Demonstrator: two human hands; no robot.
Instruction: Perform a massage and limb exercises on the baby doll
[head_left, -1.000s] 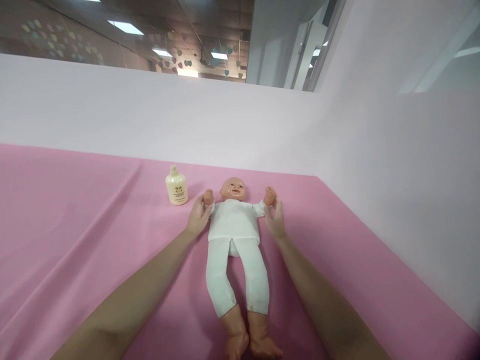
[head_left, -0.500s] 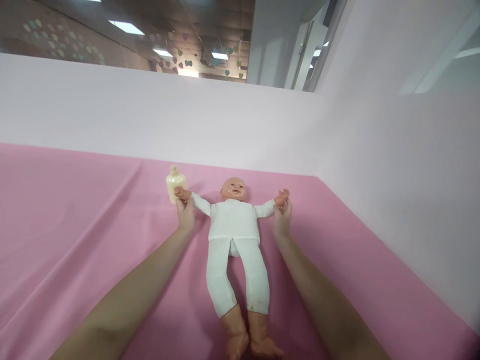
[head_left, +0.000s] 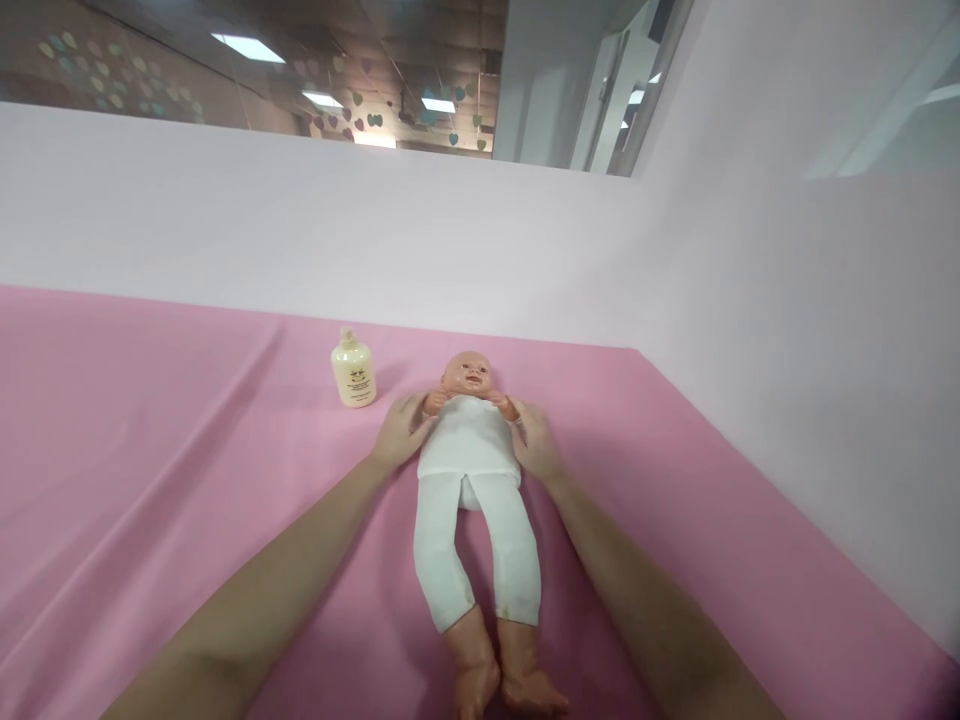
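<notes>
A baby doll [head_left: 469,440] with a white cloth body and bare plastic head, hands and feet lies on its back, feet towards me. My left hand [head_left: 403,430] is closed around the doll's arm on the left side, near its small hand. On the other side my right hand [head_left: 535,440] grips the doll's other arm. Both doll arms are folded inward, with the little hands by the chest just below the chin. My fingers partly hide the sleeves. Left of the doll's head stands an upright pale yellow pump bottle [head_left: 354,372] with dark print, apart from my left hand.
A pink sheet [head_left: 225,450] with long creases on the left covers the surface under the doll. White walls [head_left: 300,230] rise at the back and the right. Above the back wall is a window [head_left: 255,80] with ceiling lights and heart-shaped decorations behind it.
Both my hands have moved inward, bringing the doll's arms from spread out sideways to folded at its chest. The bottle's printed front, earlier partly covered, now shows fully.
</notes>
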